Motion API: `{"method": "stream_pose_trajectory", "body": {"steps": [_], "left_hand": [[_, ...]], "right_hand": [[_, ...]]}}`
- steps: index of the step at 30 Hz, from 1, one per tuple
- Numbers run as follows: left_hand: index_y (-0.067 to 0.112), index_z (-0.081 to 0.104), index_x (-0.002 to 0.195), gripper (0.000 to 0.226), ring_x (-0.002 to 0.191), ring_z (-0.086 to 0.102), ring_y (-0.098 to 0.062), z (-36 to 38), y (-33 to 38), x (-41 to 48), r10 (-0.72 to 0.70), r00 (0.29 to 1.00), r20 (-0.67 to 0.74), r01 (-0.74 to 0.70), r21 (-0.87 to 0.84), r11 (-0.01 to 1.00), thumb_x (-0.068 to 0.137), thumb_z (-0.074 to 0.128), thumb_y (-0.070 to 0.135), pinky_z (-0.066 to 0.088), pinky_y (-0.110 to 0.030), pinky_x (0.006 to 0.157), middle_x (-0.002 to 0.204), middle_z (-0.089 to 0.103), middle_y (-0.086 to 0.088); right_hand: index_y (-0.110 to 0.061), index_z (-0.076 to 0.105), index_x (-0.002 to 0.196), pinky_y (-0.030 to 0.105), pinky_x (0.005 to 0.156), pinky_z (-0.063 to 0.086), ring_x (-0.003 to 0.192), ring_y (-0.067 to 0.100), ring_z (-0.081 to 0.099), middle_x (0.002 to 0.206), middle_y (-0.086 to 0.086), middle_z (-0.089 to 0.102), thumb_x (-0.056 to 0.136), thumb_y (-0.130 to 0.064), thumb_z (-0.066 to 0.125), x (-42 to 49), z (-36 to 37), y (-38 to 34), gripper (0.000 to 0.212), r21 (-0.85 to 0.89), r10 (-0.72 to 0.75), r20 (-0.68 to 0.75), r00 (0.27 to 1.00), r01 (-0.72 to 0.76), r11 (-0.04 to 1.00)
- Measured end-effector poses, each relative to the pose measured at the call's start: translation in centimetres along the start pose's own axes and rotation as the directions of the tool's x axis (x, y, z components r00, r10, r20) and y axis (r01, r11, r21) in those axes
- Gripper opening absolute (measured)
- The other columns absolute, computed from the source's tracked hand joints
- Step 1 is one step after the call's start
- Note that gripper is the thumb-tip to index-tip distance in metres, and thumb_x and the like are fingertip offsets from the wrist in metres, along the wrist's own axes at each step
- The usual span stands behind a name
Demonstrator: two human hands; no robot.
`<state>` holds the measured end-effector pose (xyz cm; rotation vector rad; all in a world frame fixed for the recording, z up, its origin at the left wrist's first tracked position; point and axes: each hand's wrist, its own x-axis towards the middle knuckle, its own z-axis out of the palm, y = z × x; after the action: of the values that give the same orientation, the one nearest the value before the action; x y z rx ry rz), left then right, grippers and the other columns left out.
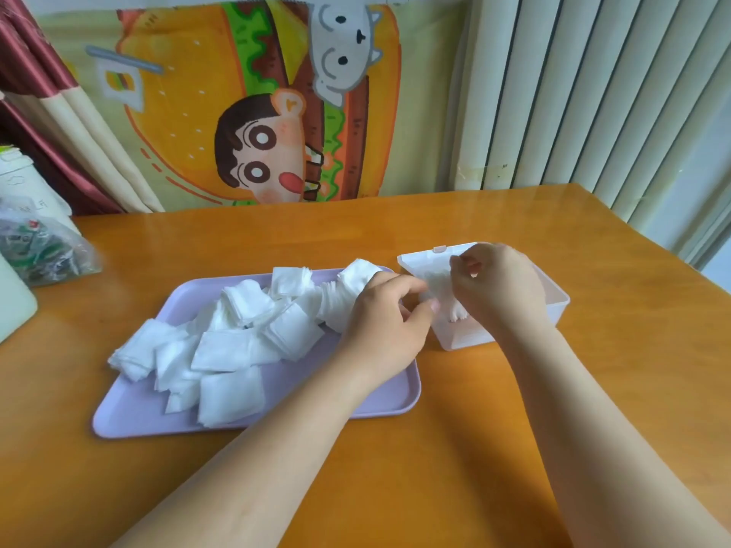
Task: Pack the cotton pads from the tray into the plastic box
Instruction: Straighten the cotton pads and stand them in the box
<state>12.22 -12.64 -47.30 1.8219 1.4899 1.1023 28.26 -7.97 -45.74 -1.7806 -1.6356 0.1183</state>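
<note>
A: What's the biggest thing there?

B: The glossy orange-brown wooden table point(514, 429). On it lies a flat lilac plastic tray point(130, 421), a rounded rectangle with its long axis running left to right and its right end swung a little away from the person.

A: And the box?

B: A clear rectangular plastic box point(466, 342) stands just beside the tray's right end, near its far corner. It is open on top, and its long axis runs from far-left to near-right.

A: Where are the pads?

B: Most of the white square cotton pads point(229, 350) lie heaped on the tray, in a loose band from its near-left corner to its far-right corner. Some are fanned stacks, some lie flat.

A: The hands?

B: The left hand point(383, 322) is over the tray's far-right corner, with its thumb and curled fingers pinching a small stack of pads point(439, 286). The right hand point(502, 286) is right of the tray, above the box, pinching the same stack from the other side with bent fingertips.

A: How does that stack sit?

B: On edge, faces upright, lower edges pointing down into the box at the end nearest the tray; motion blurs it, so I can't tell whether it touches the bottom
</note>
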Motion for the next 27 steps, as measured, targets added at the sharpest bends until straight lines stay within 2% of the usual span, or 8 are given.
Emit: {"method": "stream_pose_trajectory", "body": {"steps": [4,7,11,14,16,19,24,27], "left_hand": [[0.02,0.076,0.105,0.013,0.08,0.062,-0.004,-4.4,-2.1,-2.3,0.07,0.996,-0.059,-0.06,0.16,0.985,0.093,0.074,0.016,0.046,-0.012,0.076,0.109,0.062,0.01],[0.02,0.075,0.107,0.016,0.077,0.059,-0.013,-8.8,-4.8,-3.0,0.019,0.987,-0.158,0.035,0.331,0.943,0.092,0.071,0.013,0.049,-0.028,0.077,0.11,0.06,0.008],[0.02,0.065,0.129,0.037,0.082,0.062,-0.024,-11.7,-7.1,-3.4,-0.125,0.982,-0.141,0.177,0.47,0.865,0.093,0.073,0.024,0.051,-0.036,0.083,0.125,0.057,0.0],[0.02,0.059,0.134,0.046,0.1,0.065,-0.026,-11.6,-7.6,-3.4,-0.206,0.975,-0.079,0.22,0.41,0.885,0.092,0.075,0.029,0.051,-0.038,0.09,0.125,0.059,-0.001],[0.02,0.06,0.107,0.027,0.09,0.059,-0.025,-11.3,-7.7,-3.3,-0.223,0.973,-0.057,0.227,0.409,0.884,0.089,0.077,0.029,0.047,-0.035,0.075,0.104,0.057,0.001],[0.019,0.046,0.075,0.035,0.073,0.049,-0.023,-11.2,-7.8,-3.4,-0.219,0.973,-0.068,0.229,0.361,0.904,0.083,0.079,0.029,0.031,-0.03,0.057,0.083,0.048,0.003],[0.02,0.067,0.079,0.024,0.064,0.046,-0.006,-11.4,-7.3,-4.1,-0.171,0.969,-0.178,0.183,0.053,0.982,0.077,0.087,0.033,0.038,-0.023,0.06,0.075,0.051,0.014],[0.014,0.073,0.087,0.023,0.06,0.046,-0.01,-10.6,-6.3,-5.2,-0.239,0.97,-0.042,0.219,-0.268,0.938,0.081,0.087,0.031,0.039,-0.023,0.06,0.066,0.051,0.005]], "right_hand": [[-0.018,0.078,0.092,0.036,0.069,0.052,0.088,0.02,0.064,0.095,0.0,0.069,0.097,-0.03,0.063,-1.3,0.1,-2.8,0.02,0.108,-0.181,-0.134,0.974,0.196,0.975],[-0.018,0.077,0.089,0.034,0.072,0.053,0.079,0.015,0.065,0.086,-0.002,0.07,0.094,-0.025,0.065,-3.5,1.6,-6.0,0.015,0.288,-0.324,0.049,0.945,0.297,0.91],[-0.021,0.076,0.109,0.039,0.079,0.057,0.09,0.018,0.068,0.104,-0.004,0.071,0.093,-0.03,0.069,-6.5,4.8,-6.8,0.019,0.278,-0.376,0.266,0.888,0.303,0.912],[-0.024,0.068,0.129,0.04,0.082,0.058,0.095,0.016,0.067,0.116,-0.007,0.067,0.093,-0.032,0.072,-7.0,5.5,-6.8,0.037,0.266,-0.347,0.305,0.887,0.27,0.925],[-0.027,0.06,0.139,0.038,0.084,0.057,0.092,0.011,0.064,0.117,-0.006,0.064,0.092,-0.036,0.073,-6.9,5.7,-6.8,0.05,0.273,-0.313,0.342,0.886,0.225,0.935],[-0.028,0.064,0.136,0.033,0.081,0.055,0.082,0.008,0.06,0.106,-0.008,0.061,0.091,-0.038,0.075,-6.8,6.0,-7.0,0.048,0.271,-0.295,0.384,0.875,0.198,0.942],[-0.028,0.068,0.129,0.012,0.077,0.05,0.089,0.003,0.066,0.107,-0.014,0.063,0.087,-0.025,0.081,-7.7,4.6,-6.6,0.045,0.445,-0.243,0.277,0.93,0.1,0.89],[-0.034,0.066,0.134,0.026,0.091,0.057,0.104,0.005,0.07,0.119,-0.01,0.071,0.088,-0.014,0.081,-9.1,3.6,-6.3,0.052,0.642,-0.244,0.406,0.881,-0.085,0.762]]}}
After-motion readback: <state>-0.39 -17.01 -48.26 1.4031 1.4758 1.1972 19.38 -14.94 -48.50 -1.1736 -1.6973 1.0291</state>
